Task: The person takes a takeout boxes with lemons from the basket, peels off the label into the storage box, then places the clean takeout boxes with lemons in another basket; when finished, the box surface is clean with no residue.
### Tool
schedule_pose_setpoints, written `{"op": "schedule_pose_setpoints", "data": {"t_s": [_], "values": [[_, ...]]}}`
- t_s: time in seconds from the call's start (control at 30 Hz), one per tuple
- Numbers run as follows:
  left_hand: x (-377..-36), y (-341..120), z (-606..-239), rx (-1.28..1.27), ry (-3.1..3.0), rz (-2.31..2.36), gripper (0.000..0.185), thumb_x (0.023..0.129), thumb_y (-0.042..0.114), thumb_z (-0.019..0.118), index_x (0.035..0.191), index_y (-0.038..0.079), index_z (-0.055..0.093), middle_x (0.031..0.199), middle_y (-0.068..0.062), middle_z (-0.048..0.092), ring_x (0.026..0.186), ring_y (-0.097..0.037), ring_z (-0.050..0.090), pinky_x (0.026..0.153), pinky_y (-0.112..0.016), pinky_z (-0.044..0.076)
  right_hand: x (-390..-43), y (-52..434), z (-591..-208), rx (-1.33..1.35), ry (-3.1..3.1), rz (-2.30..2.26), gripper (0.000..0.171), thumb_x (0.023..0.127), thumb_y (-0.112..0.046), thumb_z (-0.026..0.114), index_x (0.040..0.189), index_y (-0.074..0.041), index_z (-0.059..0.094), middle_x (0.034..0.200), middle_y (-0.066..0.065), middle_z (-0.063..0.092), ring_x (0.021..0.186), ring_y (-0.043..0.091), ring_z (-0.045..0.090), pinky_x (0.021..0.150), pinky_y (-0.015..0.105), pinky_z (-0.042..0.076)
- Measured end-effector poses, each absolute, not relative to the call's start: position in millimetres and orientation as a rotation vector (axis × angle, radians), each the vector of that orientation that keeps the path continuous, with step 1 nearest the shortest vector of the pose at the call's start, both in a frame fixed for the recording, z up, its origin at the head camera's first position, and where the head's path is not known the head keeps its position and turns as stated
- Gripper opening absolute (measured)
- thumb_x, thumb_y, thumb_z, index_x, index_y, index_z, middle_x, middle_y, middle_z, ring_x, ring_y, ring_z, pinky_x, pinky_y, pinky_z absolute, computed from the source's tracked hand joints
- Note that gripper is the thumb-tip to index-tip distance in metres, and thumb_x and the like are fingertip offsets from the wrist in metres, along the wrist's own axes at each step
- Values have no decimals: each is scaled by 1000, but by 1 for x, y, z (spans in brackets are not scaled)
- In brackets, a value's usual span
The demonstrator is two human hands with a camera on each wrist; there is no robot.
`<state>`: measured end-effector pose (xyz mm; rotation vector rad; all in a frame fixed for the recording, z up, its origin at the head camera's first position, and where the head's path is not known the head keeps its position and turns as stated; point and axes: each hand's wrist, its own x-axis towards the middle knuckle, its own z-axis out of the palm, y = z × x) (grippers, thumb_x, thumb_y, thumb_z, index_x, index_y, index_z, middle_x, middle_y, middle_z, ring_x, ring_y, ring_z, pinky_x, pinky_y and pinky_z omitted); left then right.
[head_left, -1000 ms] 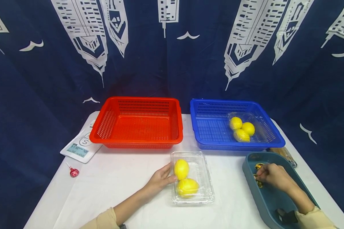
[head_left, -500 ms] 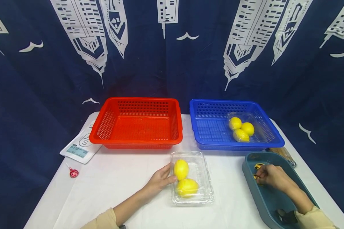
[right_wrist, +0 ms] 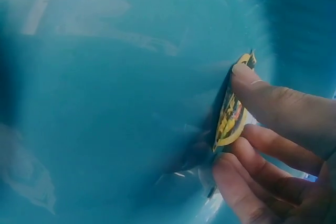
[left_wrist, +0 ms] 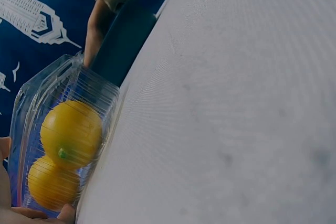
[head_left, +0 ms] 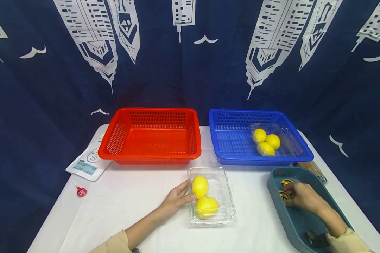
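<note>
My left hand [head_left: 176,198] grips the left side of a clear plastic clamshell box [head_left: 223,196], its thumb over the edge. Two lemons [head_left: 207,206] lie inside along that side, seen through the ribbed wall in the left wrist view. Over at the right, my right hand [head_left: 305,196] reaches into a teal tray [head_left: 280,211]. Thumb and fingers pinch a round, yellow-edged sticker [right_wrist: 231,116] with a dark, colourful print, which stands tilted above the tray floor in the right wrist view. Another such sticker [head_left: 286,182] lies just beyond the fingers.
A red basket [head_left: 158,160] stands at the back left, a blue basket [head_left: 240,160] at the back right with a clear box of three lemons [head_left: 266,149]. A white scale [head_left: 87,168] and red lollipop [head_left: 81,191] lie left. Something wooden [head_left: 313,168] sits behind the tray.
The right fingers have shifted slightly on the sticker, and more of its printed face now shows. The left hand and the clamshell box have stayed in place.
</note>
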<state>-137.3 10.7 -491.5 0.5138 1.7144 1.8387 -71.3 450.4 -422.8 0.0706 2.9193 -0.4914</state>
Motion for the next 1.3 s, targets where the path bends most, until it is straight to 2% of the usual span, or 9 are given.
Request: {"op": "schedule_pose_setpoints", "data": {"t_s": [0.13,0.3,0.43,0.73,0.9,1.03,1.3], "values": [[-137,11,-492,510,1718,1836,84,94,31,62,153,-5,14,163,-19,11,151,-35,12,119,-44,21,-69,453,-419,79,2919,-492,50,67,-21,87,103,8,68,87,10,71,81,22,65,69,43,56],[-138,11,-491,514,1713,1839,84,94,31,62,153,-5,14,162,-19,11,150,-35,12,119,-44,21,-65,458,-411,82,2972,-478,47,66,-25,87,102,1,71,87,4,70,79,16,63,63,29,52],[-138,11,-490,516,1712,1841,84,94,31,62,153,-5,13,162,-20,11,150,-35,12,119,-43,22,-63,460,-406,78,3004,-469,47,67,-26,87,102,1,71,86,4,69,78,16,62,62,28,49],[-137,10,-491,509,1720,1844,86,93,32,63,153,-6,14,162,-20,12,150,-36,12,119,-45,21,-65,462,-414,76,2949,-449,56,69,-27,85,109,8,67,81,0,61,73,13,52,60,27,43],[-137,11,-491,520,1728,1847,87,93,32,64,152,-7,14,162,-20,12,150,-37,12,120,-45,20,-65,461,-417,102,2864,-476,61,70,-28,86,110,12,65,79,1,60,74,15,53,62,30,45],[-137,10,-491,528,1728,1848,87,93,33,64,152,-7,14,162,-20,12,150,-37,12,120,-45,20,-63,459,-416,105,2861,-476,60,71,-28,85,111,12,65,79,0,60,74,15,52,61,28,44],[-137,10,-493,524,1749,1831,85,94,33,63,153,-6,14,162,-18,13,150,-36,12,120,-44,21,-59,451,-398,71,2968,-477,54,73,-29,82,110,8,67,80,-2,62,69,5,49,57,22,41]]}}
